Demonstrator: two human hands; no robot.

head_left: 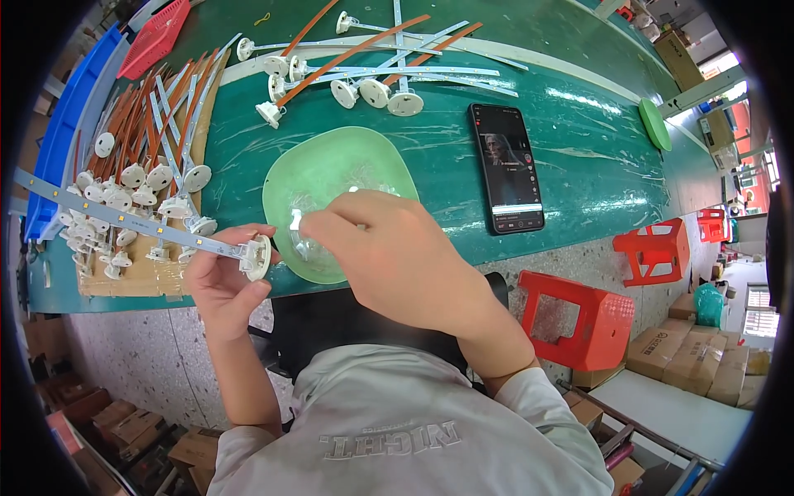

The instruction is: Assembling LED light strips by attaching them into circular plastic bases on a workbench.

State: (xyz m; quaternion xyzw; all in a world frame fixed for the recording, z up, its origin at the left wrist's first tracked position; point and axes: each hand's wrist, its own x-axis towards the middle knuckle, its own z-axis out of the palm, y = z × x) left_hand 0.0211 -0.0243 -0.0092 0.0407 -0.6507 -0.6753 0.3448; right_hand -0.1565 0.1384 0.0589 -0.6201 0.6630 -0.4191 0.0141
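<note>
The left hand [222, 281] pinches the round white cap end of an LED strip [124, 217]; its long axis runs up-left, over the green table's edge. The right hand [389, 256] fingers close on a small clear piece above the green bowl [331, 169].

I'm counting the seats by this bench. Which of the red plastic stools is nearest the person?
The red stool right beside the person's right forearm, below the table edge. The other red stool stands farther right; a third is off by the wall.
</note>
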